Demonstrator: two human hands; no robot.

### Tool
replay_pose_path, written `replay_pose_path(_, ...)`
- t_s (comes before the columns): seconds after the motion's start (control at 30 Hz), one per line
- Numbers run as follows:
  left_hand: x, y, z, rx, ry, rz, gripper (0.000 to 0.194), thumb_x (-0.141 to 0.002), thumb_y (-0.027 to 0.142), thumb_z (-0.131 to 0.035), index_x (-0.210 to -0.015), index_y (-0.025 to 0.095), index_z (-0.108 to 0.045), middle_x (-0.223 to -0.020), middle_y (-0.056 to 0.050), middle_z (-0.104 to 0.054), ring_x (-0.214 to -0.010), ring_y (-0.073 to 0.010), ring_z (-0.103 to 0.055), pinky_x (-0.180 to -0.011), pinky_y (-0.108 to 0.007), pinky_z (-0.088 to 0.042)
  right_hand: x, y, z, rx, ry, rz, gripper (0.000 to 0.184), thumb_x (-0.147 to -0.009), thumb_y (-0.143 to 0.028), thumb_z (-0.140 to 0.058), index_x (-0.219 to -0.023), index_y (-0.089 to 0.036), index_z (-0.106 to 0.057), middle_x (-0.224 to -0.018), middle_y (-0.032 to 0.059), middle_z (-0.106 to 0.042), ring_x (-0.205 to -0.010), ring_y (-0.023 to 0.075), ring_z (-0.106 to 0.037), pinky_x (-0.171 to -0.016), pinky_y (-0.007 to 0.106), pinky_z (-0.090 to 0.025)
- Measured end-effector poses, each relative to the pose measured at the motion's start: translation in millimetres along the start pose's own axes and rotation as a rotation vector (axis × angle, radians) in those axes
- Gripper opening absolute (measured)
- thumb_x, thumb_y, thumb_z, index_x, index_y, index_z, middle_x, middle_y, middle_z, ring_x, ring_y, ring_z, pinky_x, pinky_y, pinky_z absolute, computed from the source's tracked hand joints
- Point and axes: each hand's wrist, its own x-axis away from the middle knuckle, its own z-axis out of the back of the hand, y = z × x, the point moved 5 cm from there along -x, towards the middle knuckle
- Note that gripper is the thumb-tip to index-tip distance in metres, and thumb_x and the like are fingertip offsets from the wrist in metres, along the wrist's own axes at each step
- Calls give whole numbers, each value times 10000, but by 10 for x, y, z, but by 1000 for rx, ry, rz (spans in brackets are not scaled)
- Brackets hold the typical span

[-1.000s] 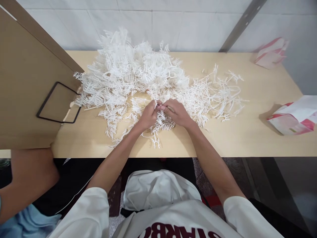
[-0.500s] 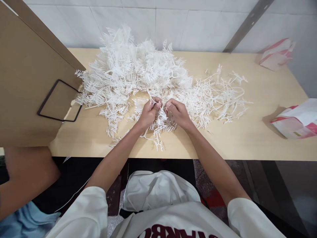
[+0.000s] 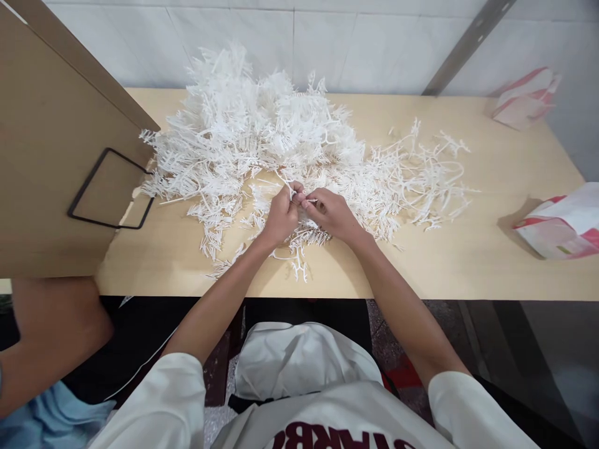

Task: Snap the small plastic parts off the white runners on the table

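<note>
My left hand (image 3: 283,217) is closed, pinching a white branched plastic piece (image 3: 282,177) whose thin stem sticks up past the fingers. My right hand (image 3: 331,213) is closed too, its fingertips meeting those of the left on a thin white end of the piece. The fingers hide most of what lies between them. Behind and around both hands spreads a large heap of white branched plastic pieces (image 3: 262,125), thin and twig-like. A forked white sprig (image 3: 299,267) lies on the table below the hands.
On the wooden table (image 3: 468,262), looser white stems (image 3: 435,181) lie right of the heap. A brown board (image 3: 56,137) with a black wire frame (image 3: 75,209) stands left. Red-and-white paper bags (image 3: 559,227) stand right. Another person's arm (image 3: 58,330) is at lower left.
My right hand has moved left, so its fingertips now meet my left hand's. The left hand has hardly moved, and the heap looks the same.
</note>
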Motion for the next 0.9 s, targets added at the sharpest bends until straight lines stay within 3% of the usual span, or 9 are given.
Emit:
replay_pose_path(0.2, 11, 5, -90, 50, -132, -54, 306, -931, 494, -476, -827, 206, -481, -776, -12, -539, -721, -130, -505, -703, -278, -435, 21, -8, 37, -30, -27, 34, 245, -858, -248, -492, -617, -204, -492, -612, -18, -497, -609, 120, -451, -599, 274, -336)
replay_pose_path(0.4, -22, 77, 3, 237, -68, 52, 316, -875, 519, -582, -888, 207, -535, -792, 0, -536, -722, -109, -505, -682, -248, -435, 24, 24, 95, -102, 201, -7, 156, -857, -284, -551, -744, -202, -622, -702, 0, -618, -647, 120, -530, -625, 272, -404)
replay_pose_path(0.6, -56, 46, -13, 435, -115, 181, 395, -668, 472, -815, -873, 197, -619, -785, 16, -580, -676, -78, -521, -608, -210, -413, 57, 10, 159, -103, 391, -28, 229, -896, -412, -563, -805, -211, -623, -780, 21, -649, -702, 133, -560, -644, 288, -445)
replay_pose_path(0.73, -60, -50, -11, 426, -79, 264, 417, -614, 465, -845, -869, 187, -667, -751, 16, -620, -646, -77, -541, -611, -218, -426, 67, 32, 148, -193, 367, -74, 273, -900, -488, -564, -882, -229, -650, -856, 21, -681, -755, 134, -598, -683, 291, -482)
replay_pose_path(0.9, -57, -28, 41, 239, 3, 178, 384, -712, 523, -755, -856, 178, -670, -803, -7, -666, -730, -114, -579, -693, -248, -449, 44, 43, 106, -223, 258, -57, 341, -928, -520, -499, -1064, -267, -683, -1057, 45, -725, -941, 171, -665, -813, 335, -531)
